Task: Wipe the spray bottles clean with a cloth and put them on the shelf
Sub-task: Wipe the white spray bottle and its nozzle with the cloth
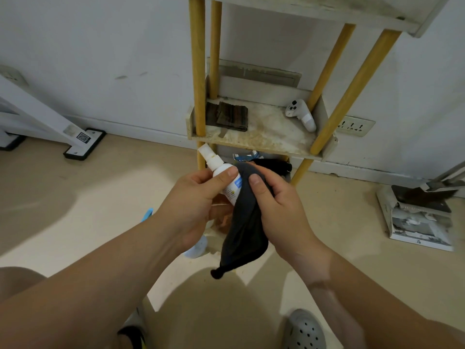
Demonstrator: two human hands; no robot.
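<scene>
— Grey perforated clog [303,331] at the bottom edge, two bare forearms above it. What are the hands doing?
— The left hand [198,195] is curled round a small white spray bottle [221,172], thumb on its shoulder, nozzle tilted up and to the left. The right hand [279,205] grips a dark grey cloth [241,230], wrapped over the bottle's lower half; the loose end hangs down to a bunched tip.
— Where is that, relative to the shelf?
— In front of the wooden shelf unit [271,134], low, below its middle tray and not on it.
— Anything in that tray?
— A folded brown cloth [231,115] at its left, a white handheld controller [302,114] at its right, well apart. The tier beneath holds something black and a blue-and-white packet, mostly hidden behind the hands.
— And the open box [383,205] on the floor at right?
— Something dark sits in it; I cannot tell what.
</scene>
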